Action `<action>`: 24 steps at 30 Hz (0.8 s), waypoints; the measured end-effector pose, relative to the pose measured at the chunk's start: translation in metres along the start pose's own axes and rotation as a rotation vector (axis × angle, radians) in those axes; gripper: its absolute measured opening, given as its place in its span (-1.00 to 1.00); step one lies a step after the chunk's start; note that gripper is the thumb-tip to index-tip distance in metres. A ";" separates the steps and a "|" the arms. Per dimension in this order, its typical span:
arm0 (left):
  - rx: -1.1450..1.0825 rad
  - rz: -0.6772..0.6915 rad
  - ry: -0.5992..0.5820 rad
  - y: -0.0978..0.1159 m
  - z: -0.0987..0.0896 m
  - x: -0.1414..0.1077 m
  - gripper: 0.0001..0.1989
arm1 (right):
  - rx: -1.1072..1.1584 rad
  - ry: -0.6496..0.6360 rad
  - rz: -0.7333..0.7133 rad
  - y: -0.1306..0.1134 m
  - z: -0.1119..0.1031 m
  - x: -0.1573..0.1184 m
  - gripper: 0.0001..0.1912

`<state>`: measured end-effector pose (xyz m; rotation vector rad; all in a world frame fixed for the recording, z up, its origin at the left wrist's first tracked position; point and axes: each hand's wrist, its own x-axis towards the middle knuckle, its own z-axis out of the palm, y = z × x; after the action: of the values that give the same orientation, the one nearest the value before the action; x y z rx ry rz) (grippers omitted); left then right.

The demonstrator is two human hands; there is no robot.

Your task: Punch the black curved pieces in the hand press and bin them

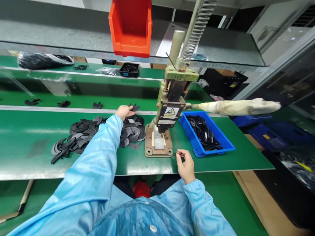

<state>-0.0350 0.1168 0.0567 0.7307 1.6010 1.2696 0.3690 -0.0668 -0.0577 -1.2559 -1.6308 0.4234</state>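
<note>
My left hand reaches over the back of a pile of dark curved pieces and pinches one dark piece near the white rail. Right of the pile stands a green hand press with a brown base plate and a pale block beneath its head. My right hand is by the front edge, right of the base plate, thumb and fingertips pressed together; whether anything small is between them is hidden. Beyond it is a blue bin filled with thin black parts.
The press's wrapped lever sticks out to the right above the blue bin. An orange bin hangs at the shelf edge. Behind the rail, several dark pieces lie spaced out on a green strip. A black tray is farther back.
</note>
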 end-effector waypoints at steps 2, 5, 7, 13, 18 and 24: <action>0.059 -0.012 0.067 0.005 -0.005 0.012 -0.75 | -0.018 0.004 0.002 0.000 0.000 0.001 -0.76; 0.154 0.002 0.148 -0.003 -0.017 0.015 -0.74 | -0.035 -0.001 0.005 0.001 -0.001 0.002 -0.77; 0.203 0.039 0.175 -0.013 -0.026 0.009 -0.77 | -0.037 -0.018 0.001 0.002 -0.001 0.002 -0.77; 0.433 0.272 0.147 -0.037 -0.053 -0.047 -0.84 | -0.017 -0.088 -0.047 -0.008 -0.002 0.003 -0.74; 0.641 0.586 -0.051 -0.080 -0.064 -0.134 -0.70 | -0.095 -0.155 -0.074 -0.031 -0.038 0.025 -0.72; 0.715 0.656 -0.331 -0.153 -0.063 -0.206 -0.76 | -0.474 -0.200 0.130 0.000 -0.111 0.115 -0.72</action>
<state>0.0010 -0.1318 -0.0250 1.9260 1.5769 0.8926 0.4669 0.0027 0.0480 -1.7235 -1.8942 0.2530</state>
